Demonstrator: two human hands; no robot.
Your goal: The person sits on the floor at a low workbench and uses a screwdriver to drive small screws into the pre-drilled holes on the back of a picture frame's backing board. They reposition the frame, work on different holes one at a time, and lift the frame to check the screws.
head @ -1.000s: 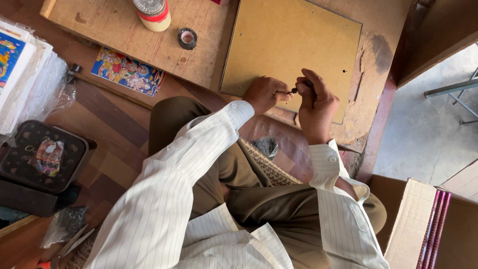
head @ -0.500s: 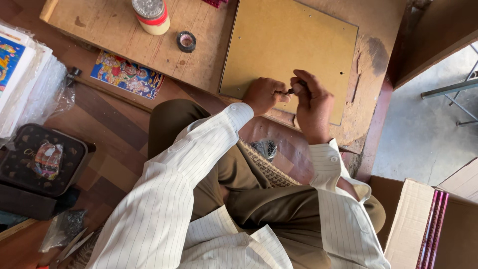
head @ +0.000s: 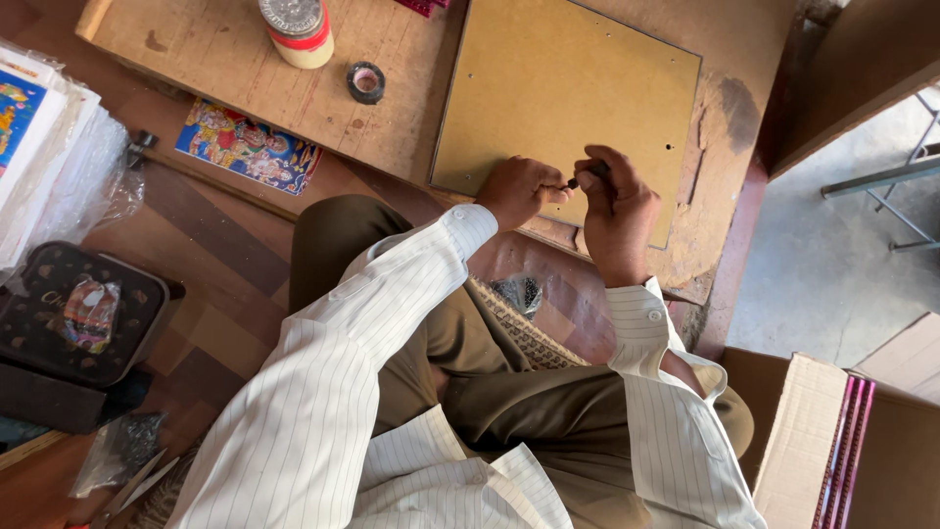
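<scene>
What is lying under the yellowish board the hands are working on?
The yellowish board lies flat on a worn wooden table, whose surface shows around it. Both the left hand and right hand cover its near edge, so whatever lies beneath there is hidden.

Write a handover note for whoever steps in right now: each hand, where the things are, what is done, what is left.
Left hand: fingertips pressed at the near edge of the brown board, by a small dark piece.
Right hand: pinching that small dark tool or fastener at the same spot; too small to identify.
Board lies flat on the low wooden table; small holes show near its corners.
Jar and tape roll sit to the left, untouched.
Done: cannot tell.
Left: likely finishing this near-edge spot.
</scene>
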